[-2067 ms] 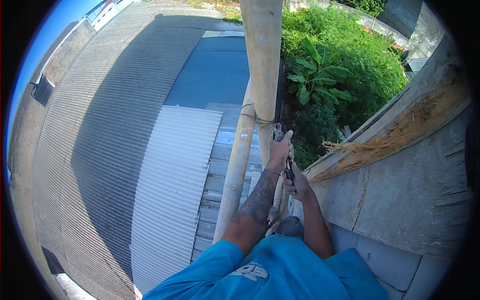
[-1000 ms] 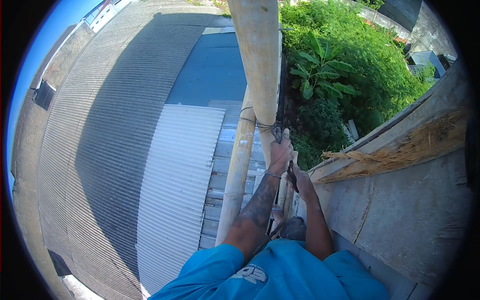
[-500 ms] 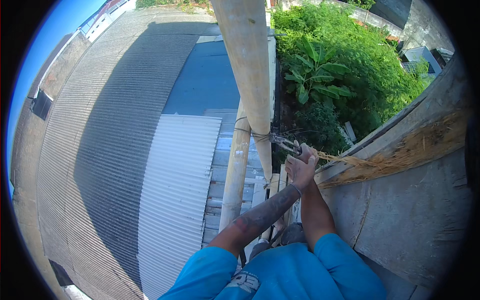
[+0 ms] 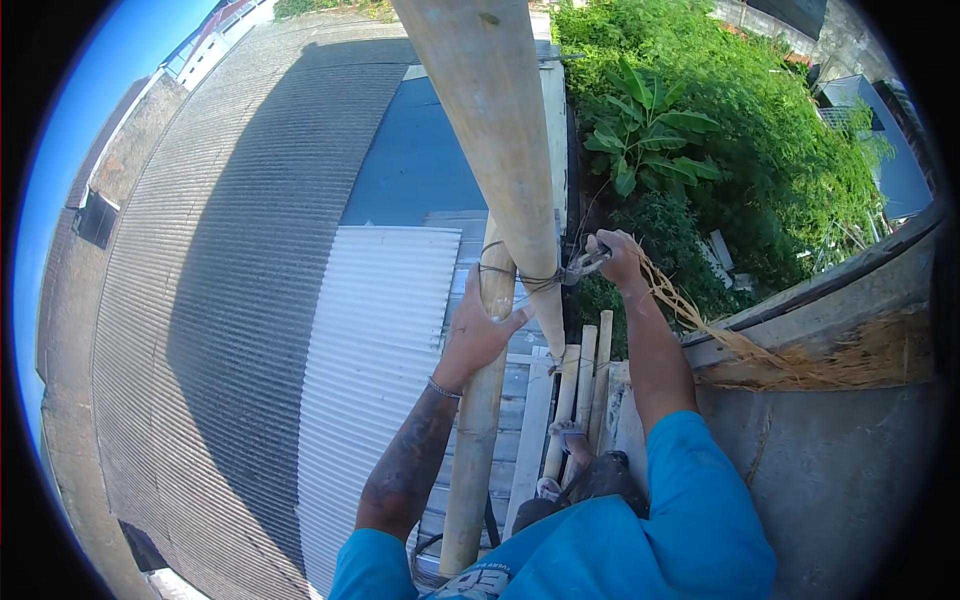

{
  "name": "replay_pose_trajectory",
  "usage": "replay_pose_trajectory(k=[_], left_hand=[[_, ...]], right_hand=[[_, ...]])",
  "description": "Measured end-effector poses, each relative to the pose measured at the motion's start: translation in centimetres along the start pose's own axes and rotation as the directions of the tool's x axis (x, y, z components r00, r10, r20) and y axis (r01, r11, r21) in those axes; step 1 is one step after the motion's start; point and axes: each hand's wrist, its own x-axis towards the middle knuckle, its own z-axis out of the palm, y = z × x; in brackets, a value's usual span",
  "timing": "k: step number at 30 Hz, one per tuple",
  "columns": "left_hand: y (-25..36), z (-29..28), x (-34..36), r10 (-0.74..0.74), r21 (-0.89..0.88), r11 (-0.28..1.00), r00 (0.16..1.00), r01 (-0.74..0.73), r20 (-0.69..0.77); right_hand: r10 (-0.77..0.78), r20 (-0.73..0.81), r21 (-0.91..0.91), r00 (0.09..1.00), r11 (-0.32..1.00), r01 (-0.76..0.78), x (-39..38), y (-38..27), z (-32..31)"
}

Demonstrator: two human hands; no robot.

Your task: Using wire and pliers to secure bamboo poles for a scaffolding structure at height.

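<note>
The left hand (image 4: pixel 477 337), earlier close against the right hand (image 4: pixel 617 260), now curls round the slimmer bamboo pole (image 4: pixel 470 440); the right alone grips the pliers (image 4: pixel 584 266), at two o'clock from the left hand, by the wire binding (image 4: pixel 541 284).

A bamboo pole (image 4: pixel 490 110) is showing pale tan at twelve o'clock, a roof panel (image 4: pixel 405 155) flat blue at eleven, a corrugated sheet (image 4: pixel 370 370) striped white at eight, a T-shirt (image 4: pixel 600 550) turquoise at five.
</note>
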Motion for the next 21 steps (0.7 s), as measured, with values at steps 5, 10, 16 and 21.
replay_pose_trajectory(k=[5,10,16,21], left_hand=[[-0.7,0.5,0.7,0.022,-0.096,0.995,0.999,-0.019,0.026],[-0.7,0.7,0.6,0.02,-0.069,0.997,1.0,-0.02,0.003],[-0.5,0.4,0.2,0.091,0.034,0.995,0.995,-0.089,-0.038],[1.1,2.0,-1.3,0.267,0.548,0.834,0.917,-0.066,-0.297]], right_hand=[[-0.082,-0.031,0.197,0.996,0.977,0.087,-0.2,0.5,2.0],[0.026,0.042,0.131,0.999,0.991,-0.031,-1.4,-0.6,1.4],[0.049,-0.153,0.034,0.987,0.998,-0.045,-3.5,-3.1,-0.7],[0.08,-0.021,-0.195,0.997,0.977,-0.083,-4.6,-2.8,-3.6]])
